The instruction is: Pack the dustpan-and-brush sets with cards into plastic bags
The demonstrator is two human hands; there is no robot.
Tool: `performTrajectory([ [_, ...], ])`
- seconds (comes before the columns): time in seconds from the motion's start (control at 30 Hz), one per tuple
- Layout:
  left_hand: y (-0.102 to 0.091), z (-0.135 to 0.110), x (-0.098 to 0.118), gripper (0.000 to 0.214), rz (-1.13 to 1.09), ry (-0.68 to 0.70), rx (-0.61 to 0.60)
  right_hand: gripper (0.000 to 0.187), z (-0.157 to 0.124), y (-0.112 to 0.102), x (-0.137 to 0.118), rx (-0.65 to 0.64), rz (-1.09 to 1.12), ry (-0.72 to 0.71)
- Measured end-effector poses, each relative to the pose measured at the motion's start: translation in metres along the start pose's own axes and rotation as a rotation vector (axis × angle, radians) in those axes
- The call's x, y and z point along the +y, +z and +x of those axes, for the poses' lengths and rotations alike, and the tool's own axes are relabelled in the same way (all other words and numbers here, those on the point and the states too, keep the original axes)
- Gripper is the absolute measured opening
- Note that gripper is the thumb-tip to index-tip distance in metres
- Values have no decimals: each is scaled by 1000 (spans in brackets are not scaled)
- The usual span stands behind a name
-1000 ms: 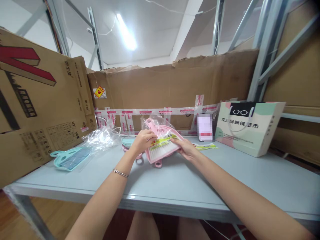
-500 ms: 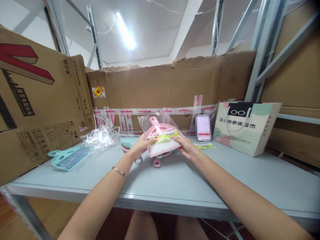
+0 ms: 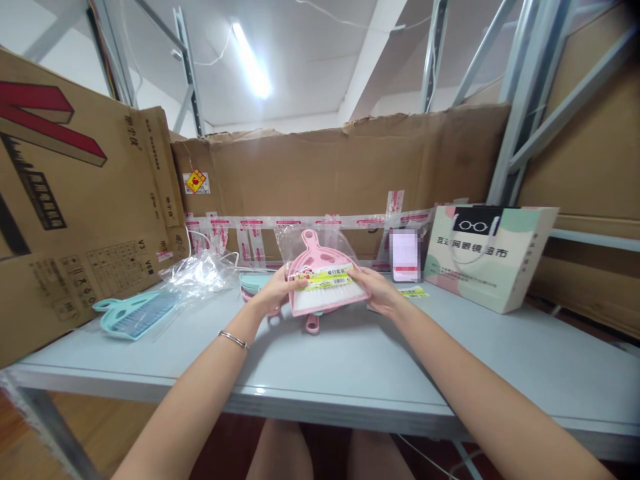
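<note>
Between my two hands is a pink dustpan and brush set (image 3: 325, 257) in a clear plastic bag, its handle pointing away from me. A yellow-green label card (image 3: 327, 275) lies across it above the white bristles. My left hand (image 3: 275, 291) grips the left edge, thumb on top. My right hand (image 3: 373, 290) pinches the right edge, thumb on the label. Beneath the set, a pink handle (image 3: 313, 324) of another piece pokes out on the table. Beside my left hand are stacked teal and pink dustpans (image 3: 253, 283), partly hidden by that hand.
On the left lies a bagged teal dustpan and brush (image 3: 135, 315) beside crumpled clear plastic (image 3: 200, 270). A phone (image 3: 405, 257) with a blurred screen leans at the back. Another label card (image 3: 414, 293) and a paper bag (image 3: 493, 257) are on the right. Cardboard (image 3: 320, 173) walls the grey table (image 3: 350, 373).
The packaged pink set has turned from a tilt to nearly level, with its label now facing me more squarely. Both hands keep hold of its edges.
</note>
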State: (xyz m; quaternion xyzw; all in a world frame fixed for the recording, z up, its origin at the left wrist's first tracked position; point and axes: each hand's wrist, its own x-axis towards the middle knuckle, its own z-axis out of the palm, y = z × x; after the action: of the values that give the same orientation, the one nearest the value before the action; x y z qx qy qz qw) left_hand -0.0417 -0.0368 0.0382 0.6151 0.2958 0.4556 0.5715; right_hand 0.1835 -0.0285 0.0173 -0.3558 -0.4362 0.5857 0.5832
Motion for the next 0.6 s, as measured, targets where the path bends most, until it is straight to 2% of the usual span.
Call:
performTrajectory([
  [0.07, 1, -1, 0, 54, -7, -27, -3, 10, -3, 4, -2, -41, 13, 81],
  [0.13, 3, -1, 0, 48, -29, -63, 18, 4, -4, 7, -2, 1, -5, 140],
  [0.23, 3, 3, -2, 30, -60, -161, 128, 5, -3, 9, 0, 61, -22, 195],
  [0.3, 1, 8, -3, 20, -75, -223, 230, 10, -6, 11, -1, 20, 8, 229],
  [0.4, -4, 12, -3, 17, -102, -264, 329, 16, -15, 13, -8, -103, 93, 226],
  [0.47, -5, 11, -1, 19, -111, -268, 330, 16, -22, 14, -15, -176, 121, 190],
  [0.6, -1, 4, 11, 21, -175, -256, 201, 23, -27, 13, -20, -234, 126, 145],
])
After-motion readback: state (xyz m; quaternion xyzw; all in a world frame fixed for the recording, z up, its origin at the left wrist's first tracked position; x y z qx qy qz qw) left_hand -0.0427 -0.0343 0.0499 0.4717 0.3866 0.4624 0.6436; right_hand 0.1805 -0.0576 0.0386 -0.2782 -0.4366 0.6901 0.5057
